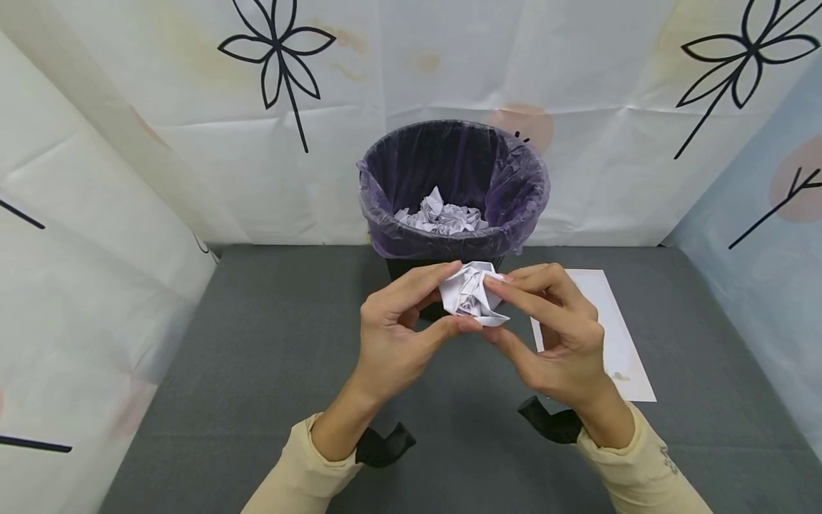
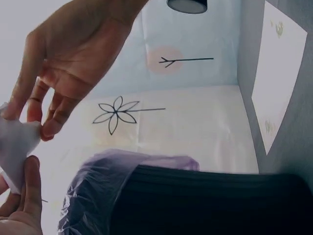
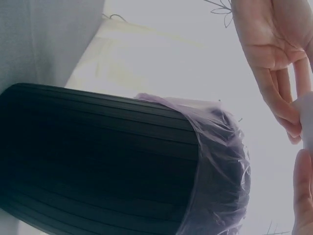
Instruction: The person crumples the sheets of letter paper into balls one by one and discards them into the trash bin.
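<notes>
Between both hands is a crumpled sheet of white paper (image 1: 472, 294), partly balled, with a loose flap at its lower right. My left hand (image 1: 399, 330) pinches its left side, fingers at the top and thumb below. From the right, my right hand (image 1: 557, 330) grips it, index finger pressing on the front and thumb underneath. The same paper (image 2: 17, 147) shows at the left edge of the left wrist view. Just behind the hands stands a black trash bin (image 3: 98, 161) lined with a purple plastic bag (image 1: 528, 214). Several crumpled paper balls (image 1: 443, 216) lie inside it.
On the grey tabletop (image 1: 270, 371), a flat white sheet (image 1: 610, 328) lies to the right, partly behind my right hand. White cloth walls with printed flowers (image 1: 277, 46) enclose the back and sides. A black strap (image 1: 385, 446) circles each wrist.
</notes>
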Tool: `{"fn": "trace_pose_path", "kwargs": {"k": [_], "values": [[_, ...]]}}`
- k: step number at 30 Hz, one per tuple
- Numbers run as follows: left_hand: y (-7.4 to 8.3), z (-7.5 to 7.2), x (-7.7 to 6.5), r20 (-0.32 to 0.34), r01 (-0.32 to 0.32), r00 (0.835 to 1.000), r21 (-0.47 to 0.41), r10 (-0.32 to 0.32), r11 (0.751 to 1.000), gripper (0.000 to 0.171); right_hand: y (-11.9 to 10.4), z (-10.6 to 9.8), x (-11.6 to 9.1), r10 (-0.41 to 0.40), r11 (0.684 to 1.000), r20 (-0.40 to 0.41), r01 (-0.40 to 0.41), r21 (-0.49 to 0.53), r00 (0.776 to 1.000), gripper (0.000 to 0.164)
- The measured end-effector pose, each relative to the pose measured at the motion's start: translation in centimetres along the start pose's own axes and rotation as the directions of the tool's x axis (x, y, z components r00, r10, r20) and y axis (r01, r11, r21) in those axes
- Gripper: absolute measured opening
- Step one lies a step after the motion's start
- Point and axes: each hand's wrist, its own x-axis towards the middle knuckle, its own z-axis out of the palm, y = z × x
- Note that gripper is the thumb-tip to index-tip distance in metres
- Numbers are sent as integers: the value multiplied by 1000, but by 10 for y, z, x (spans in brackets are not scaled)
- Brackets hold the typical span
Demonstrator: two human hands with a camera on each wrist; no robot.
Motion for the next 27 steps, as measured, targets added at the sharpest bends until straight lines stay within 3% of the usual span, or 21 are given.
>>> {"fn": "trace_pose_path", "kwargs": {"k": [8,17,22,27], "values": [[-8,2,1,-12,-106,994,33,107,994,49,-1,3,-3,54,996,-67,-49,76,996,51],[-10,8,2,-15,-201,979,74,203,977,43,-2,8,4,0,996,-136,12,87,991,35],[-10,11,3,-25,-212,976,72,214,975,39,1,10,5,-42,997,-199,52,49,979,30],[-9,12,4,-21,-179,984,12,179,984,33,2,13,2,-53,997,-253,66,42,966,26]]}}
